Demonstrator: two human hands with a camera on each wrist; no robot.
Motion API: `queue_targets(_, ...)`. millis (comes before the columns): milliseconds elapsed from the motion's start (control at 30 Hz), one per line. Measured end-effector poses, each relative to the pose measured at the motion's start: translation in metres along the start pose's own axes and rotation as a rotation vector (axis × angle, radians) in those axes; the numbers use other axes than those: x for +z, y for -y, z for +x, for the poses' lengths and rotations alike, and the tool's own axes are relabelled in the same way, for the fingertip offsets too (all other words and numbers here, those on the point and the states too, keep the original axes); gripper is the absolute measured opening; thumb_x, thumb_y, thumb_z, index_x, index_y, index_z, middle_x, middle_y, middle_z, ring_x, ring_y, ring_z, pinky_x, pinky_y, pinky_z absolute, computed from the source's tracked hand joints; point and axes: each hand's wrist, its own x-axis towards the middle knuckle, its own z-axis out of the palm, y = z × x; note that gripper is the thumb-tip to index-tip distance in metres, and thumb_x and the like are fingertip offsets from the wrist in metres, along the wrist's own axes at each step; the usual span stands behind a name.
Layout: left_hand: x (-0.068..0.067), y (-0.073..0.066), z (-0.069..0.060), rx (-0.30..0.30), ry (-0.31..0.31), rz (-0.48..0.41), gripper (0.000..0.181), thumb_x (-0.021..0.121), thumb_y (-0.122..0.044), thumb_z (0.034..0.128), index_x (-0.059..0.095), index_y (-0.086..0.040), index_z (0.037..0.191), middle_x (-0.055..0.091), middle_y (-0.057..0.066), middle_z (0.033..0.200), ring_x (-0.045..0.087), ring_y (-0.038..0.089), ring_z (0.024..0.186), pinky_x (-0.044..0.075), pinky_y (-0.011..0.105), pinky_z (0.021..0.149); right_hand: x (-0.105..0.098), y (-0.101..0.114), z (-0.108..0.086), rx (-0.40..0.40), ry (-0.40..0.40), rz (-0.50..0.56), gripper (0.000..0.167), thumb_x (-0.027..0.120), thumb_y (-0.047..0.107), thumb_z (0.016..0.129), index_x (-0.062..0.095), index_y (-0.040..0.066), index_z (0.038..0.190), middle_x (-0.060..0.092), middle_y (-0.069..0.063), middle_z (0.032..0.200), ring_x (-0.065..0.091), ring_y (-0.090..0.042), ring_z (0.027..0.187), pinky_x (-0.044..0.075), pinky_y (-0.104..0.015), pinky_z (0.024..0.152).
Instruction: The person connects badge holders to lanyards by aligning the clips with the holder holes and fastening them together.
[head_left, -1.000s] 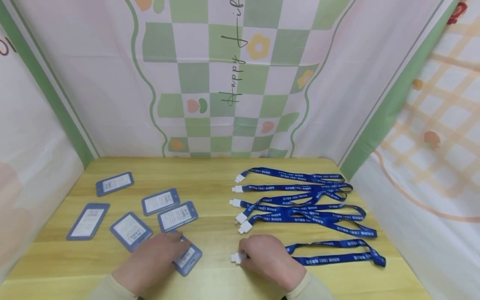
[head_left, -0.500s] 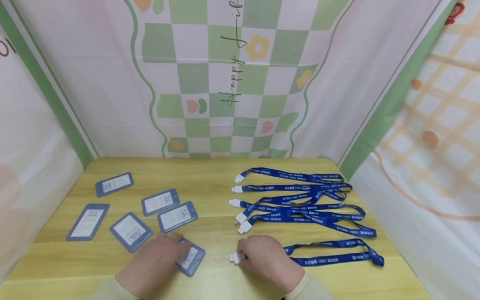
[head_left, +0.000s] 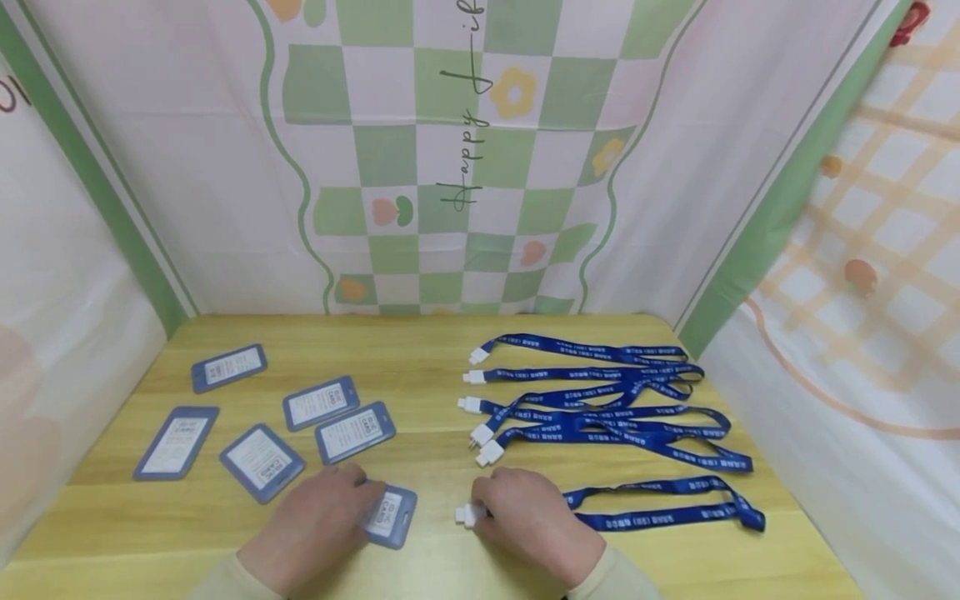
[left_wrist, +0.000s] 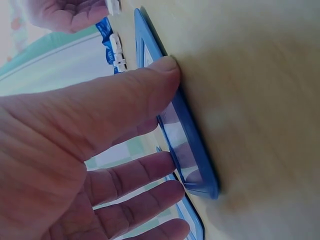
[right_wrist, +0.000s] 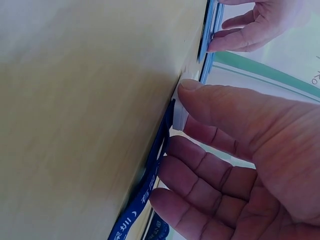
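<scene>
The badge holder (head_left: pixel 390 517) under the left hand (head_left: pixel 318 512) has slid towards the right hand (head_left: pixel 532 517) and turned squarer to it, while the right hand has edged slightly left; the gap between them is narrower. The holder's slotted end now faces the white clip (head_left: pixel 468 516), so the two look better lined up, though they are apart and unjoined.

The left hand pinches the holder between thumb and fingers; whether it lies fully flat, I cannot tell. To the holder's right, the right hand pinches the clip between thumb and forefinger, its other fingers loosely bent near the blue strap (head_left: pixel 660 521) that trails away further right.

Beyond the holder and to its left lie five other badge holders (head_left: pixel 321 403), unmoved; beyond it to its right, five more lanyards (head_left: pixel 600 438), clips turned leftward. All rest on the wooden table (head_left: pixel 435 567).
</scene>
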Motion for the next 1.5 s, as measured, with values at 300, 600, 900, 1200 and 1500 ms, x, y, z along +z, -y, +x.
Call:
queue_targets(300, 0.001, -0.003, 0.002, 0.011, 0.01, -0.037, 0.033, 0.082, -0.02, 0.0787, 0.075, -0.019, 0.111, 0.058, -0.006, 0.088, 0.05, 0.007, 0.073, 0.048, 0.024, 0.059, 0.001, 0.003, 0.0, -0.007, -0.036, -0.016, 0.014, 0.083, 0.028, 0.085, 0.072, 0.019, 0.084, 0.058, 0.01, 0.07, 0.047, -0.006, 0.062, 0.043, -0.024, 0.054)
queue_targets(600, 0.002, -0.008, 0.002, -0.026, 0.036, -0.099, 0.028, 0.077, -0.02, 0.0851, 0.074, -0.014, 0.112, 0.056, -0.005, 0.088, 0.047, 0.006, 0.071, 0.046, 0.022, 0.057, 0.003, 0.006, 0.001, 0.014, -0.006, -0.017, 0.012, 0.08, 0.026, 0.087, 0.073, 0.018, 0.088, 0.06, 0.008, 0.072, 0.049, -0.006, 0.063, 0.046, -0.024, 0.056)
queue_targets(900, 0.002, -0.01, 0.001, -0.003, 0.034, -0.063, 0.037, 0.079, -0.019, 0.0802, 0.073, -0.011, 0.116, 0.067, 0.003, 0.099, 0.06, 0.014, 0.079, 0.058, 0.032, 0.068, 0.005, 0.009, 0.0, 0.0, -0.038, -0.047, 0.012, 0.08, 0.025, 0.087, 0.074, 0.016, 0.091, 0.063, 0.006, 0.074, 0.053, -0.008, 0.063, 0.049, -0.025, 0.057)
queue_targets(1200, 0.003, -0.013, 0.001, 0.003, 0.036, -0.072, 0.036, 0.08, -0.022, 0.0819, 0.074, -0.012, 0.116, 0.066, 0.001, 0.096, 0.058, 0.012, 0.079, 0.057, 0.03, 0.067, 0.006, 0.011, 0.001, -0.013, -0.044, -0.052, 0.011, 0.08, 0.024, 0.087, 0.075, 0.016, 0.093, 0.062, 0.007, 0.075, 0.051, -0.006, 0.063, 0.047, -0.023, 0.056)
queue_targets(1500, 0.004, -0.016, 0.001, 0.009, 0.042, -0.088, 0.041, 0.085, -0.027, 0.0784, 0.073, -0.012, 0.114, 0.064, -0.001, 0.094, 0.055, 0.011, 0.078, 0.055, 0.028, 0.065, 0.006, 0.014, 0.001, -0.017, -0.034, -0.061, 0.011, 0.079, 0.023, 0.087, 0.075, 0.016, 0.095, 0.061, 0.006, 0.075, 0.05, -0.006, 0.065, 0.047, -0.022, 0.057)
